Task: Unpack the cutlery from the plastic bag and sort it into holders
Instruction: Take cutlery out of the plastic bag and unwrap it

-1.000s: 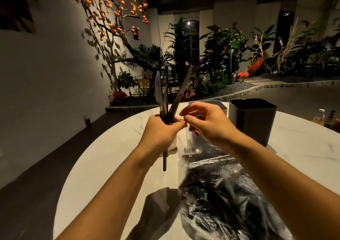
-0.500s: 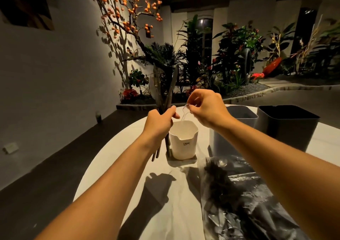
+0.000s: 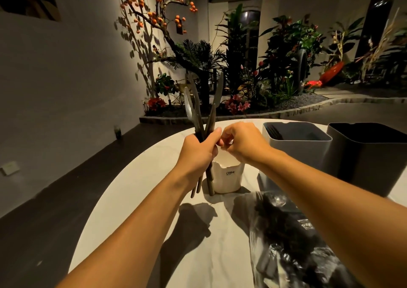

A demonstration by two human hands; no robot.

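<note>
Head view: left hand [image 3: 198,151] clenched round bundle of dark-handled metal knives [image 3: 203,109], blades up, handles hanging below fist, just left of small white ceramic holder [image 3: 228,179] marked CRBW. Right hand [image 3: 244,143] above white holder, fingers curled, touching left thumb; whether it pinches anything, cannot tell. Grey square plastic holder [image 3: 297,144] right of white holder, dark fork tips inside; black square holder [image 3: 370,157] further right. Crumpled clear plastic bag of dark cutlery [image 3: 290,239] on pale round worktop [image 3: 136,199], nearer camera than white holder.
</note>
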